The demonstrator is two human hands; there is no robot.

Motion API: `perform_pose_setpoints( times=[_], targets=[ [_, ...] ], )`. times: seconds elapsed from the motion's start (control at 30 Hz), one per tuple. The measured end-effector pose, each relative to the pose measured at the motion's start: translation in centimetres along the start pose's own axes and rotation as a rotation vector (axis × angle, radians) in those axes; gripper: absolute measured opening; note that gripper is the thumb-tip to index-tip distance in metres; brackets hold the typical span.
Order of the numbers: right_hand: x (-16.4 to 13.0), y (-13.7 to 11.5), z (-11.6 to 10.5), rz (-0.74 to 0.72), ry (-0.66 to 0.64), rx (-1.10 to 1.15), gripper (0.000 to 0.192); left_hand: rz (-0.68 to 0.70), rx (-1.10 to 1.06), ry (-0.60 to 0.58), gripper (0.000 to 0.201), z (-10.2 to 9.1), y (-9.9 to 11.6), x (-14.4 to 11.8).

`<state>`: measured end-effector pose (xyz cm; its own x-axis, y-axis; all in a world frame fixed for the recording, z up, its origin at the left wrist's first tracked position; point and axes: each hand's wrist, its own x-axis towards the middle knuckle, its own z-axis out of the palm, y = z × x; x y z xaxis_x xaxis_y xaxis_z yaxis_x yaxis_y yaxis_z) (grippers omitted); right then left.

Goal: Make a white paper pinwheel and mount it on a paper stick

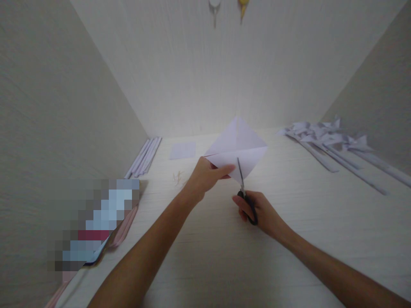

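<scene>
One sheet (239, 137) in left hand (210, 174), scissors (242, 188) in right hand (258, 209), apparently touching

Pale surface (205, 248) — paper rolls (147, 156), square sheet (183, 150), paper pinwheels (321, 133)

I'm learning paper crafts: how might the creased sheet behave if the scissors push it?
The sheet looks thin, so probably light. Its creases suggest it may fold easily there. With the left hand gripping only its near-left edge, the far side would likely swing.

White hook (215, 4) — gold hook (243, 4) nearby.
</scene>
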<state>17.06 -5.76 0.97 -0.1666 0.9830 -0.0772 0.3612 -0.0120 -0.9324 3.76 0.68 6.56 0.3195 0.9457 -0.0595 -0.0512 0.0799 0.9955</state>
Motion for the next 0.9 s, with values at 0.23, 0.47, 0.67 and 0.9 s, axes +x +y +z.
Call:
perform_pose_setpoints(
  times=[0.23,0.47,0.67,0.9],
  targets=[
    [-0.02,0.1,0.03,-0.003,-0.005,-0.001,0.042,-0.002,-0.01,-0.001,0.029,0.01,0.09,-0.07],
    [-0.03,0.27,0.01,-0.017,0.009,-0.024,0.043,-0.004,0.001,0.016,0.03,0.01,0.08,-0.05],
    [0.03,0.16,0.03,0.001,0.014,-0.027,0.044,-0.016,-0.008,0.015,0.031,0.12,0.07,-0.09],
    [0.19,0.23,0.02,0.009,-0.014,-0.016,0.039,0.034,-0.045,0.142,0.03,0.13,-0.17,0.24]
  ],
)
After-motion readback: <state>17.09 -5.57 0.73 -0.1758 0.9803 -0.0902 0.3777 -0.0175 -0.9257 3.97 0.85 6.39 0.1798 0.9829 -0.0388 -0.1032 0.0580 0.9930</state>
